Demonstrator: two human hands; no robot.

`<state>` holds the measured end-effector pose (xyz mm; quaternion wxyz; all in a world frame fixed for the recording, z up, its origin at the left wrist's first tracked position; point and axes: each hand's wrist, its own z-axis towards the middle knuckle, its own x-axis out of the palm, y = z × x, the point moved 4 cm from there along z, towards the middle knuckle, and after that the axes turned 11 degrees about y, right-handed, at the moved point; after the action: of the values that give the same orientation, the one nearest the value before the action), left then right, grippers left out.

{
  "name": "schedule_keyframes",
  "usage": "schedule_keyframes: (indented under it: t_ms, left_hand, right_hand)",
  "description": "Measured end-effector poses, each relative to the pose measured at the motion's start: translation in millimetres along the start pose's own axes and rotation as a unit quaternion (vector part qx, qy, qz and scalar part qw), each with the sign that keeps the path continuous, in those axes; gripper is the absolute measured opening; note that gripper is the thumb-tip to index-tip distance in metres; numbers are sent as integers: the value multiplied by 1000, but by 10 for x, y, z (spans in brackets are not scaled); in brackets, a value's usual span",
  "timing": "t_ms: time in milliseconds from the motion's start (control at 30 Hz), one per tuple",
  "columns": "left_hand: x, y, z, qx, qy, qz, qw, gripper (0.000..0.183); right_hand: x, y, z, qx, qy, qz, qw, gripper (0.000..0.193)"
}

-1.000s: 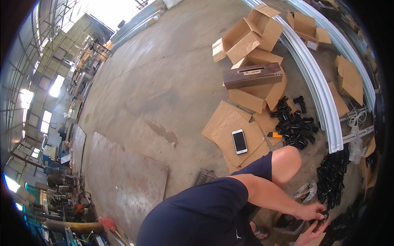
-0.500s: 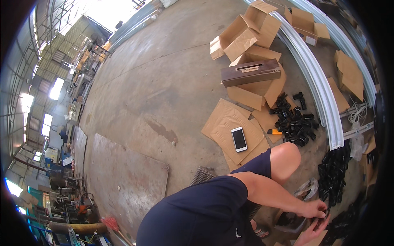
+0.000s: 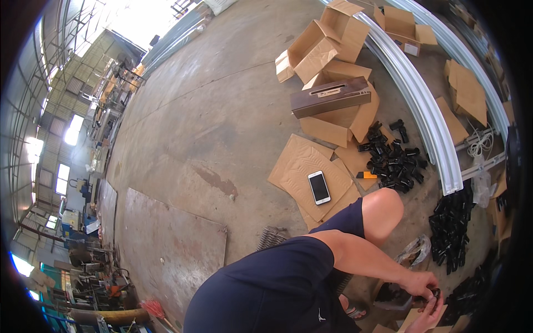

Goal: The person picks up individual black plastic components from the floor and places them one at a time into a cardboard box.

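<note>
At the lower right my two hands meet over a small black part (image 3: 435, 292), apparently one of the black plastic fittings lying about. My left hand (image 3: 418, 283) reaches in from the left with its fingers closed on the part. From below, my right hand (image 3: 429, 316) holds it too, fingers curled and pressed together around it. Much of the part is hidden by the fingers. Under my left wrist sits an open clear plastic bag (image 3: 417, 251) beside a container with dark contents (image 3: 392, 295). A heap of long black pieces (image 3: 451, 230) lies just beyond my hands.
A pile of black fittings (image 3: 395, 164) lies beyond my knee, near an orange-yellow item (image 3: 366, 175). A white phone (image 3: 319, 187) rests on flattened cardboard (image 3: 294, 166). Open cartons (image 3: 327, 130) and long metal channels (image 3: 413, 94) stretch across the far right. A steel plate (image 3: 172, 233) covers floor at left.
The view has shifted slightly, so the scene sits a little further left. My hands have turned a bit and drawn closer around the black part, which shows more now.
</note>
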<state>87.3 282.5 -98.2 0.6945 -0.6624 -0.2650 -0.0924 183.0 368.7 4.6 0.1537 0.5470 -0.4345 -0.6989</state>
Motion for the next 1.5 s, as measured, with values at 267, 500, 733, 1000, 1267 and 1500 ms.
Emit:
schedule_keyframes:
  t_ms: [267, 500, 733, 1000, 1267, 1500]
  left_hand:
    - [9, 46, 40, 35, 29, 111, 993, 25]
    - [18, 38, 63, -4, 36, 37, 999, 26]
    - [24, 145, 136, 8, 29, -74, 997, 24]
    - [24, 150, 84, 23, 22, -33, 999, 24]
    - [80, 132, 78, 26, 28, -53, 998, 23]
    - [113, 29, 7, -2, 40, -84, 996, 21]
  right_hand:
    - [-49, -7, -2, 37, 13, -1, 999, 31]
    - [-180, -122, -26, 87, -25, 71, 993, 31]
    - [-124, -191, -16, 53, -80, 80, 992, 31]
    - [-128, -125, -7, 22, -71, 43, 996, 31]
    - [-143, -293, -43, 33, -88, 12, 996, 35]
    - [-168, -252, -35, -1, -105, -12, 994, 37]
